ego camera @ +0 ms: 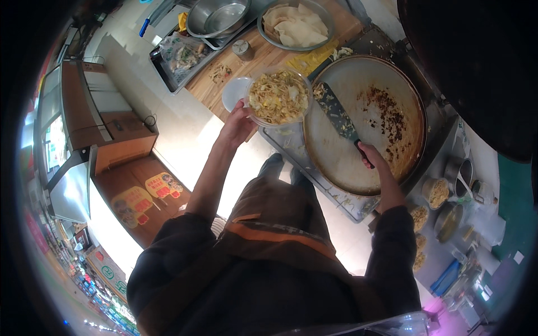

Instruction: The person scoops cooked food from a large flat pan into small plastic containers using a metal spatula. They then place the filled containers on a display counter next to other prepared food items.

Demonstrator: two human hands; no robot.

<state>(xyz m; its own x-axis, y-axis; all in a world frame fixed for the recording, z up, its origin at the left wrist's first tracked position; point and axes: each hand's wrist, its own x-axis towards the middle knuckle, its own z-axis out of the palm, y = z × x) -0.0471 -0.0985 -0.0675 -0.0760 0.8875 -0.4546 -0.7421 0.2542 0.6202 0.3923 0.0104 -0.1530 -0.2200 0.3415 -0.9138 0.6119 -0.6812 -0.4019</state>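
Observation:
My left hand [238,126] grips the rim of a clear round bowl of fried noodles [278,97], raised beside the left edge of the griddle. In my right hand [372,157] is the black handle of a wide flat spatula [337,112]. Its dark blade lies over the round griddle plate [361,168], with food scraps on it and a small clump of noodles at its tip. Brown burnt residue [388,122] covers part of the griddle's right side. A white round lid or dish [235,93] rests on the wooden board, partly behind the bowl.
A steel bowl of flat dough sheets [296,25], a shaker tin [243,50] and an empty-looking steel basin [218,19] stand beyond. A large dark round lid [470,75] is raised at right. Food tubs [435,192] line the right counter; a metal tray [290,145] edges the griddle.

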